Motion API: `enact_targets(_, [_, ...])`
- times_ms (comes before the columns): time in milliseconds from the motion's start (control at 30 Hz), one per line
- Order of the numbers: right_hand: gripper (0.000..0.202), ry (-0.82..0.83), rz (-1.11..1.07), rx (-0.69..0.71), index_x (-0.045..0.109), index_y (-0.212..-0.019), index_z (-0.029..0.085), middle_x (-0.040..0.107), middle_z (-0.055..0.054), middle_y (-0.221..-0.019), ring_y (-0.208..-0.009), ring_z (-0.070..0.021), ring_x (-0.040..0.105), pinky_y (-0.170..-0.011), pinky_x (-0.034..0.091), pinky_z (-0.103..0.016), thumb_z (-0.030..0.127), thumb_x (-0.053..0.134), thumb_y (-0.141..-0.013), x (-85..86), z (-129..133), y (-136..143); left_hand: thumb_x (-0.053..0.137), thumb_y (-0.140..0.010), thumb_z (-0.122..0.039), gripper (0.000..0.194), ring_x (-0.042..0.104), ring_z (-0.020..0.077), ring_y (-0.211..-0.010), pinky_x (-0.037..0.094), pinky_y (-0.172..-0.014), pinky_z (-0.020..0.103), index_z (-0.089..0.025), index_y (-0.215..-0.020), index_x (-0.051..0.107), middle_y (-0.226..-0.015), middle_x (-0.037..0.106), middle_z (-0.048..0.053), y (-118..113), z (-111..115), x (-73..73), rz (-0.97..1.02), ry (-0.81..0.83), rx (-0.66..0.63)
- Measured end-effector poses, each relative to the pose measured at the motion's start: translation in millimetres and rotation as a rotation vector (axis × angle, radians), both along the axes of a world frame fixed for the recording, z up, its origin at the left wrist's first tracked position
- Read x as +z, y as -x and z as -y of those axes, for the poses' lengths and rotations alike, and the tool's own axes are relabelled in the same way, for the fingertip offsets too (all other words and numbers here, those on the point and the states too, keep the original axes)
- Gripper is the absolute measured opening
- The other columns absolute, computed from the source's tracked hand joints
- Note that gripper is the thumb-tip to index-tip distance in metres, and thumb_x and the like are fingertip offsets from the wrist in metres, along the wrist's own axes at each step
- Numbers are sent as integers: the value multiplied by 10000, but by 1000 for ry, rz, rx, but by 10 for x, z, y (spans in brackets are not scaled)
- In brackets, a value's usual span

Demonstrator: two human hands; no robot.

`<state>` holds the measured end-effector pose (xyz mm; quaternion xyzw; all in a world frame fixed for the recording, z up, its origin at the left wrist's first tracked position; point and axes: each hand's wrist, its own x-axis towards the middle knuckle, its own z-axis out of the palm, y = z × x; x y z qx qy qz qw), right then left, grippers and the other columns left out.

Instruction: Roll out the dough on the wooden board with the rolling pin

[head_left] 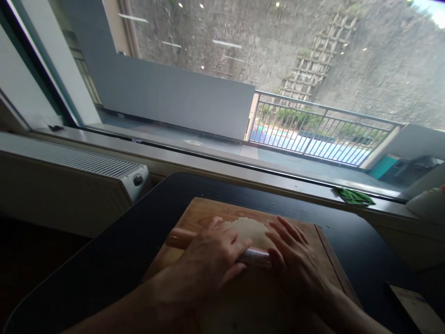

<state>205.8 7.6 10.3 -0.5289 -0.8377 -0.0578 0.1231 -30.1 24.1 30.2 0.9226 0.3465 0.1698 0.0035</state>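
A smooth, shiny rolling pin [256, 258] lies crosswise over a pale sheet of dough [248, 228]. My left hand [212, 253] is closed over the pin left of its middle, fingers bent and thumb along the near side. The pin's left end sticks out past that hand. Over the right part of the pin rests my right hand [295, 253], its fingers stretched out and apart toward the far edge of the dough. That end of the pin is hidden beneath it. Under the dough is a wooden board [208, 208]. Shadow darkens the near part of the dough.
The board lies on a black table [114, 260] with rounded corners. A phone-like flat object [417, 306] is at the right edge. Beyond the table are a white radiator [69, 157], a window sill [222, 169] with a green cloth [354, 196], and a large window.
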Motion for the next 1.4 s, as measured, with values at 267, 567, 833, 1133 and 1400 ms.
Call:
enact_targets(267, [474,289,0,-47,439,-1294,238,396,-72,-1389,-1342,-251,196,-1037,242,-487,451,225,-930,125,-521,152,437,-897,-327,303,525,226,-965,213,-1025,510,-222,-1149,569,-978,595,58,-49,-333,-15,42,-77,100])
enact_targets(567, [376,298,49,-162,494,-1214,237,377,-113,-1383,-1336,-324,172,-990,245,-568,386,320,-916,103,-718,113,391,-921,-286,329,519,215,-983,127,-1056,540,-204,-1212,521,-1000,606,55,-11,-415,-147,91,-86,127])
enact_targets(833, [483,242,9,-85,352,-1357,205,314,-85,-1438,-1350,-250,177,-1054,248,-477,402,264,-925,64,-253,209,382,-922,-308,286,517,193,-924,154,-1055,516,-218,-1054,620,-913,592,37,36,-331,-24,75,-48,130])
enact_targets(1133, [534,281,-71,-254,379,-1340,159,303,-99,-1442,-1360,-257,130,-1058,201,-510,428,157,-936,47,-392,127,404,-914,-272,318,515,216,-987,96,-1066,535,-198,-1198,527,-992,609,49,-9,-322,-126,60,-101,80])
enact_targets(1400, [528,204,-46,-159,355,-1362,194,273,-50,-1460,-1370,-206,76,-1094,144,-457,440,169,-934,-11,-16,149,427,-911,-306,296,516,206,-984,102,-1063,522,-221,-1166,552,-995,598,41,-4,-199,-34,59,-54,10])
